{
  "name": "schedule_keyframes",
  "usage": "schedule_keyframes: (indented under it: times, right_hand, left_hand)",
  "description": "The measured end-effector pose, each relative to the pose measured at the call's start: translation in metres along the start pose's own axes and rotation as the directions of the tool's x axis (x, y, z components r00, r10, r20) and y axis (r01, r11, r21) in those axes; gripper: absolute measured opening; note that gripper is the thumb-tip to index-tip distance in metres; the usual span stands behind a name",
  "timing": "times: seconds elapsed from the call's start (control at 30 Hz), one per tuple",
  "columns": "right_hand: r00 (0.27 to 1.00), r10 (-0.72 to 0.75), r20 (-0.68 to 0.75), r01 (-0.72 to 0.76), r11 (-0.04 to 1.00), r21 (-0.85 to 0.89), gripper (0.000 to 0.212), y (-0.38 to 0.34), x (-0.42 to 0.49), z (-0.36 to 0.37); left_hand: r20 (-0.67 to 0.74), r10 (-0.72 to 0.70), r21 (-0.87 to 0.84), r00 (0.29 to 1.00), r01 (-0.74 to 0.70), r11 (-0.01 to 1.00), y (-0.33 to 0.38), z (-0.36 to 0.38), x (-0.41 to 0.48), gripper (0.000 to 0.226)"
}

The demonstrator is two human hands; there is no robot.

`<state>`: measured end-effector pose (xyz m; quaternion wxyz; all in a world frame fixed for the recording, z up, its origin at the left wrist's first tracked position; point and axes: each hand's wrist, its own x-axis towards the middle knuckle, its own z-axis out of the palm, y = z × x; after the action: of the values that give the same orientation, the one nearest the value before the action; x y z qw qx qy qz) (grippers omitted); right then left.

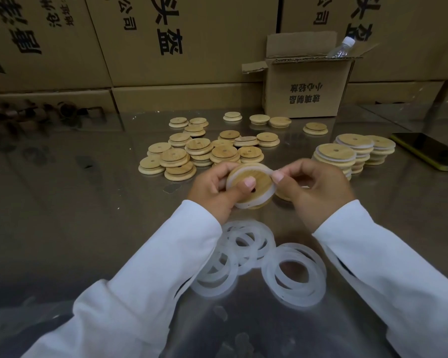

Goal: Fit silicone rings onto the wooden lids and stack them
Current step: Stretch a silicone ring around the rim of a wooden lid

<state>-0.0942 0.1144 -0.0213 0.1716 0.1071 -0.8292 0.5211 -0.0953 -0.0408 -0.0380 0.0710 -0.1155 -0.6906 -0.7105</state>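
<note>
The left forearm (153,267) enters from 7 o'clock and the right forearm (373,254) from 4 o'clock, both sleeved in white, and they converge toward centre. The left hand (215,188) grips the wooden lid (263,180), with the thumb flat on its face and the fingers curled behind the rim at 9 o'clock. The right hand (316,188) sits just beside it (back of the hand toward the camera, fingers curled). Its thumb and forefinger pinch the silicone ring (239,204) at the lid's 2 o'clock edge.
</note>
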Motion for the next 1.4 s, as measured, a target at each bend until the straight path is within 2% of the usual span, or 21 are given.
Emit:
schedule_keyframes:
  times: [0.13,0.3,0.5,0.6,0.73,0.83,1.0,1.17,1.4]
  right_hand:
    - [1.000,-0.030,0.003,0.030,0.999,0.031,0.012,-0.001,0.000,-0.001]
    - [0.999,-0.032,-0.003,0.032,0.995,0.089,0.004,-0.001,-0.006,0.004]
    - [0.997,-0.034,-0.073,0.039,0.998,0.055,0.010,0.000,-0.009,0.009]
    - [0.995,-0.054,-0.085,0.057,0.998,0.041,0.010,0.000,-0.008,0.007]
    - [0.993,-0.120,0.001,0.120,0.992,-0.033,0.013,0.000,-0.009,0.007]
    - [0.993,-0.109,0.039,0.110,0.993,-0.031,0.014,0.001,-0.007,0.006]
    - [0.999,-0.001,0.050,-0.002,0.998,0.056,0.016,0.001,-0.002,0.004]
    - [1.000,0.030,0.005,-0.030,0.996,0.078,0.018,0.002,0.001,0.000]
    - [0.992,-0.122,0.044,0.123,0.992,-0.013,0.013,0.003,-0.005,0.004]
  left_hand:
    - [-0.027,0.002,-0.014,1.000,-0.003,1.000,0.000,0.000,0.000,0.011]
    - [-0.076,-0.058,-0.045,0.995,0.055,0.998,-0.002,0.002,-0.001,0.011]
    - [-0.091,-0.109,-0.105,0.990,0.099,0.990,0.001,0.002,0.000,0.008]
    - [-0.044,-0.086,0.002,0.995,0.086,0.996,0.004,-0.001,0.000,0.008]
    - [0.022,-0.063,0.136,0.998,0.059,0.989,0.006,-0.001,-0.003,0.008]
    - [0.012,-0.057,0.148,0.998,0.054,0.987,0.005,-0.001,-0.004,0.006]
    - [0.025,-0.007,0.173,1.000,0.002,0.985,0.005,-0.001,-0.004,0.011]
    - [0.017,0.027,0.158,0.999,-0.029,0.987,0.008,-0.001,-0.002,0.012]
    - [-0.058,-0.048,0.072,0.997,0.053,0.996,0.002,0.003,-0.004,0.009]
